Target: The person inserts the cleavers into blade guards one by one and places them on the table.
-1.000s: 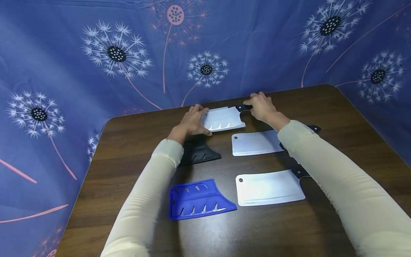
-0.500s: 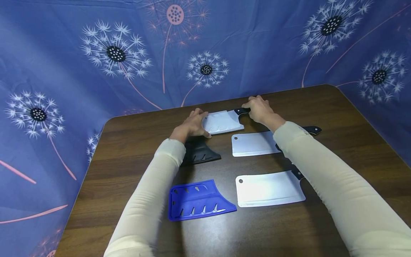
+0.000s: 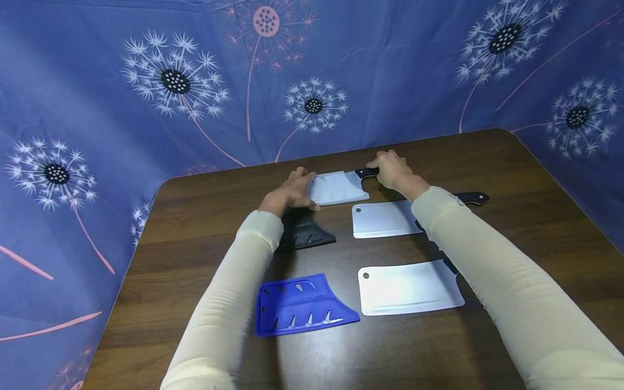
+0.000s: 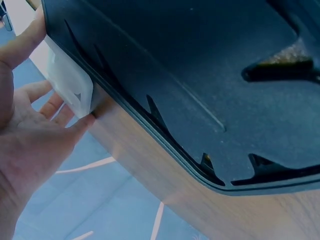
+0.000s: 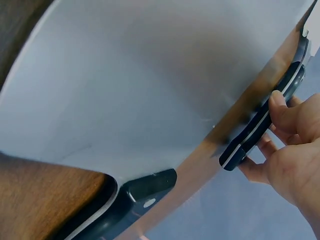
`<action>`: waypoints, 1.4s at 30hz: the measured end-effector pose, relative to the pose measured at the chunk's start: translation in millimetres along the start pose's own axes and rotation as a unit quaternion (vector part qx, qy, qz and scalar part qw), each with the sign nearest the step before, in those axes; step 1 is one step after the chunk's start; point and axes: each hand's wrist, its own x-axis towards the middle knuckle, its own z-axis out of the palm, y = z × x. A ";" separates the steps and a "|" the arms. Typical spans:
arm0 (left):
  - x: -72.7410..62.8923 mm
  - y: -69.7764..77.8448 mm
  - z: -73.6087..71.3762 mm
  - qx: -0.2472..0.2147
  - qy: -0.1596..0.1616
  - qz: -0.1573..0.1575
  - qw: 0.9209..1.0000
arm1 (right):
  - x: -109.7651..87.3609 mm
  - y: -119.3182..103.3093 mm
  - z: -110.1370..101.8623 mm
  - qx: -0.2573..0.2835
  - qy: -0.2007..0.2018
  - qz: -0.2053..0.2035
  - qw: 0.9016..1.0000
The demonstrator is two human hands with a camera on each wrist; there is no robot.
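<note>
At the far side of the table, a cleaver lies with most of its blade inside a white blade sheath (image 3: 331, 189). My left hand (image 3: 291, 189) grips the sheath's left end, thumb at the near edge and fingers at the far edge. A strip of bare blade (image 3: 357, 180) shows between the sheath's curved mouth and the black handle (image 3: 365, 173). My right hand (image 3: 394, 170) holds that handle; the right wrist view shows thumb and fingers pinching the riveted handle (image 5: 261, 120) from both sides. In the left wrist view, fingertips meet the white sheath (image 4: 70, 82).
A black sheath (image 3: 307, 233) lies partly under my left forearm, and a blue sheath (image 3: 302, 306) lies nearer me. Two bare cleavers rest on the right, the middle one (image 3: 385, 219) and the front one (image 3: 409, 290), handles partly hidden by my right sleeve. A blue patterned cloth (image 3: 390, 70) hangs behind.
Both hands have brought the sheathed cleaver slightly toward me and lower, and the sheath looks flatter. The handle has shifted a little left. The other sheaths and cleavers have stayed put.
</note>
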 end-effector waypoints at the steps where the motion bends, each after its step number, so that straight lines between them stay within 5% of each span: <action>1: 0.0 0.5 0.1 0.002 0.000 -0.001 1.000 | -0.3 -0.3 0.4 0.000 -0.002 0.002 1.000; 14: -1.3 -0.7 1.0 0.005 -0.001 -0.005 1.000 | -0.8 -2.8 2.0 -0.004 -0.012 0.011 1.000; 24: -6.4 -2.2 0.9 0.007 -0.001 0.001 1.000 | -7.4 1.3 -9.5 -0.034 -0.023 -0.020 0.999; 42: -42.2 -10.6 -5.4 -0.002 0.078 0.056 0.995 | -52.6 14.1 -35.8 -0.014 0.034 -0.054 0.998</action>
